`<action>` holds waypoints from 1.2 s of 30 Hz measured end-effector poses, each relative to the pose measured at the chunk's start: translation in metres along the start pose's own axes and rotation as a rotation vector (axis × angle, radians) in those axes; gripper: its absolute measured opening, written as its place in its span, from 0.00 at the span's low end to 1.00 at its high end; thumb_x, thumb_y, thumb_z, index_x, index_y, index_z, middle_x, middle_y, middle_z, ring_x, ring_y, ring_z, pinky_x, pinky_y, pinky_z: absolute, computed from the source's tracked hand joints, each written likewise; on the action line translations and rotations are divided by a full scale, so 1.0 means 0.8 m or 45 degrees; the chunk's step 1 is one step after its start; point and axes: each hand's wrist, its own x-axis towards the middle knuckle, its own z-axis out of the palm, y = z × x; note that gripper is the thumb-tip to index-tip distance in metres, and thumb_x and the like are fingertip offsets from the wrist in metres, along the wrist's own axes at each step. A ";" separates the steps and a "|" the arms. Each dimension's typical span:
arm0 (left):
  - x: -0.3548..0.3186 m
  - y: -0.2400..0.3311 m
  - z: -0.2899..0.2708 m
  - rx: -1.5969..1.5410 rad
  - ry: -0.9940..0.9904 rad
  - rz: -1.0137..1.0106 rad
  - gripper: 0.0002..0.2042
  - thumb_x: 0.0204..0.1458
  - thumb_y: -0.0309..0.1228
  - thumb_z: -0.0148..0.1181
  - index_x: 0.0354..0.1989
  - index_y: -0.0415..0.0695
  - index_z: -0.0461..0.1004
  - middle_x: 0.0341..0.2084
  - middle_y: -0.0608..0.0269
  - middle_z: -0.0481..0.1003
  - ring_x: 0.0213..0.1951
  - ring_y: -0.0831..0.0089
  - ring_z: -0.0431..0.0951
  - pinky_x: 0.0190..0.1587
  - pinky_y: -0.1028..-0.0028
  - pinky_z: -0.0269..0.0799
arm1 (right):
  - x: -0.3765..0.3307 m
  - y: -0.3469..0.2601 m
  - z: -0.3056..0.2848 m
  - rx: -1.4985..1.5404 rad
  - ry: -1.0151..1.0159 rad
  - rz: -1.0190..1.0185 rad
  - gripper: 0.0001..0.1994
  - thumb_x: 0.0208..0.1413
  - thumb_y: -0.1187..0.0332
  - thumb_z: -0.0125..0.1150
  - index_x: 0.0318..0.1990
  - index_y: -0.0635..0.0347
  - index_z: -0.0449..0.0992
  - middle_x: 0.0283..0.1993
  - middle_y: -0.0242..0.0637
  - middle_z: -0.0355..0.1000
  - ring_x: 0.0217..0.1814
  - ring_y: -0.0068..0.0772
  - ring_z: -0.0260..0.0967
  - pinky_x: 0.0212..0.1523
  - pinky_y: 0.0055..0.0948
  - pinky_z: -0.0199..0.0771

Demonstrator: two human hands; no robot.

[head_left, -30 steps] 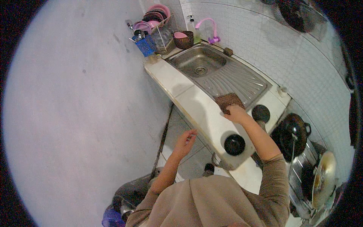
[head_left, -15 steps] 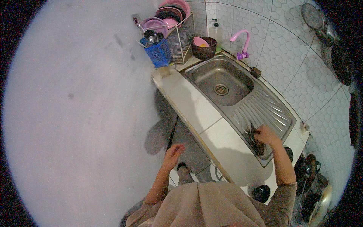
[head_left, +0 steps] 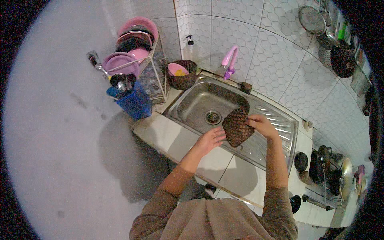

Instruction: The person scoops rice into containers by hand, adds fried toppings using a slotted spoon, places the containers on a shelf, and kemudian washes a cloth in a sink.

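Observation:
My right hand [head_left: 262,127] grips the right edge of a dark brown lattice basket [head_left: 238,129], with its thumb and fingers closed on it. The basket is tilted over the near edge of the steel sink [head_left: 200,100], between bowl and drainboard. My left hand [head_left: 211,141] is open, fingers spread, close to the basket's left side; whether the fingertips touch it I cannot tell. Behind the sink stands a pink curved faucet [head_left: 231,60]; no water shows coming from it.
At the back left, a dish rack [head_left: 158,72] holds pink plates, with a blue utensil basket [head_left: 138,102] in front. A round brown basket [head_left: 183,80] with a pink scoop and a soap bottle [head_left: 190,50] stand beside the sink. Pans [head_left: 342,60] hang on the right wall; a stove [head_left: 320,200] is at right.
My right hand has lifted the brown basket off the drainboard and carried it left toward the sink bowl. My left hand has come up from beside the counter to near it. The view has shifted.

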 end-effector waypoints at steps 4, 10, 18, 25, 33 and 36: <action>0.063 0.011 -0.006 -0.148 0.144 -0.109 0.28 0.47 0.49 0.49 0.54 0.46 0.59 0.49 0.56 0.64 0.51 0.59 0.64 0.52 0.59 0.59 | 0.062 0.006 -0.002 -0.049 -0.157 -0.022 0.10 0.50 0.66 0.55 0.32 0.65 0.75 0.27 0.27 0.71 0.30 0.19 0.64 0.33 0.25 0.67; 0.127 0.039 -0.003 -0.515 0.141 -0.127 0.28 0.47 0.53 0.47 0.52 0.48 0.60 0.46 0.59 0.67 0.47 0.64 0.68 0.48 0.61 0.61 | 0.155 0.022 0.031 0.039 -0.209 0.024 0.08 0.50 0.71 0.54 0.30 0.67 0.75 0.26 0.25 0.70 0.28 0.16 0.62 0.30 0.20 0.63; 0.222 0.058 -0.089 -0.630 0.159 0.148 0.18 0.44 0.44 0.52 0.39 0.45 0.69 0.33 0.60 0.74 0.34 0.63 0.74 0.38 0.63 0.71 | 0.266 0.050 0.039 -0.266 0.005 0.366 0.16 0.50 0.58 0.56 0.36 0.65 0.74 0.25 0.31 0.71 0.22 0.23 0.66 0.23 0.24 0.66; 0.269 0.082 -0.108 -0.482 0.320 0.062 0.19 0.45 0.42 0.52 0.44 0.45 0.66 0.39 0.61 0.71 0.40 0.64 0.73 0.43 0.64 0.69 | 0.376 0.123 0.003 -1.026 0.671 0.037 0.20 0.51 0.55 0.52 0.46 0.59 0.65 0.29 0.50 0.72 0.30 0.50 0.71 0.32 0.41 0.70; 0.305 0.074 -0.116 -0.488 0.326 0.033 0.26 0.49 0.52 0.44 0.47 0.44 0.64 0.43 0.59 0.69 0.44 0.64 0.71 0.45 0.61 0.67 | 0.408 0.123 0.054 -0.928 0.814 0.533 0.23 0.53 0.55 0.46 0.54 0.55 0.57 0.43 0.55 0.67 0.37 0.54 0.70 0.35 0.48 0.71; 0.313 0.061 -0.103 -0.477 0.273 -0.069 0.25 0.50 0.52 0.42 0.47 0.43 0.65 0.41 0.59 0.70 0.42 0.63 0.71 0.45 0.62 0.67 | 0.422 0.188 0.020 -1.072 0.699 0.373 0.25 0.53 0.57 0.47 0.57 0.55 0.53 0.49 0.54 0.64 0.40 0.53 0.69 0.38 0.47 0.70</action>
